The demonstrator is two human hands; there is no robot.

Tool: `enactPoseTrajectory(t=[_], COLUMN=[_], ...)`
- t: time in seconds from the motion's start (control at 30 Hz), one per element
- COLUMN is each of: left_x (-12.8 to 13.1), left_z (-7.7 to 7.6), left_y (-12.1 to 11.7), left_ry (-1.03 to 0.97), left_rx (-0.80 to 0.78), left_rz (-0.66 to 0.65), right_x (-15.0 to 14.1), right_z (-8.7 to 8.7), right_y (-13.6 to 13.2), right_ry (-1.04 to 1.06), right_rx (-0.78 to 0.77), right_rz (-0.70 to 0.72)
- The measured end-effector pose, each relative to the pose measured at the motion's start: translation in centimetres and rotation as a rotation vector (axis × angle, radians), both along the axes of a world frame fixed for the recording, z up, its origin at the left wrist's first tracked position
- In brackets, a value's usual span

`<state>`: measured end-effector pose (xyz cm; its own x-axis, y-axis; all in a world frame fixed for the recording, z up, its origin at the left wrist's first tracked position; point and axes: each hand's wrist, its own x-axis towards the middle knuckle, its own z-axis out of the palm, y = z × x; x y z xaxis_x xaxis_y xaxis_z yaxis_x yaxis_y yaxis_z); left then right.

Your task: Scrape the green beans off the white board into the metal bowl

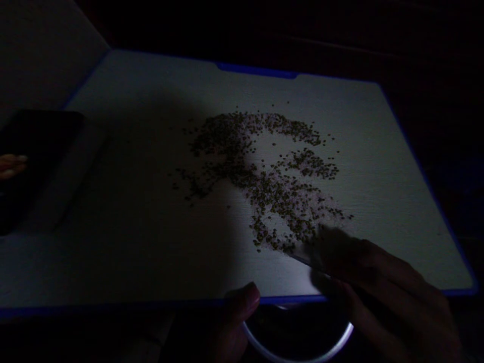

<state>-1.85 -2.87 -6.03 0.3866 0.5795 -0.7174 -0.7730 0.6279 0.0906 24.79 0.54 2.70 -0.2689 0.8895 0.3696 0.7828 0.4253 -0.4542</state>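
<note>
Poor light at my end; I work from the head view alone. Pale table [393,201], blue along its edges, runs across most of what I see. Far edge has a thicker blue strip; everything past it sinks into near-black.

Grains [278,194], small, dark and greenish, lie loose over the middle of the table. I make out an uneven spread: a curved band on the far side, a small patch on the right, a broader drift reaching towards the near edge. Bare gaps show between these, and single grains lie scattered round the fringe. Fine pale bits are mixed in among them. A broad shadow covers the left part of the spread, so I lose detail there.

My right hand [397,295] is at the near right, fingers bent and closed on a thin tool [304,261]. Tool slants left, its tip at the near border of the grains. Too dark for me to say what kind it is.

My left hand [238,315] is by the near edge, thumb up and overlapping the blue border. Its fingers are hidden; I cannot tell whether it grips anything. Just beside it, below the table's near edge, I see a vessel [346,335] with a bright round rim, its inside dark.

Far left: a dark box [41,136] on the table, an orange-brown patch on its top.
</note>
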Motion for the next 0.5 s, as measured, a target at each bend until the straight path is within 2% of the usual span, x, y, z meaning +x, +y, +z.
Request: enactPoseTrajectory(t=[0.13,0.27,0.5], left_x=[0.0,0.2,1.0], left_z=[0.0,0.6,1.7], left_y=[0.2,0.5,0.8], left_ry=[0.072,0.077,0.137], left_rx=[0.003,0.025,-0.048], left_rz=[0.002,0.009,0.037], right_x=[0.3,0.1,0.2], right_z=[-0.1,0.3,0.5], right_y=[-0.4,0.0,0.2], right_ry=[0.017,0.001,-0.012], right_rx=[-0.015,-0.035,-0.032], right_rz=[-0.041,-0.023,-0.015])
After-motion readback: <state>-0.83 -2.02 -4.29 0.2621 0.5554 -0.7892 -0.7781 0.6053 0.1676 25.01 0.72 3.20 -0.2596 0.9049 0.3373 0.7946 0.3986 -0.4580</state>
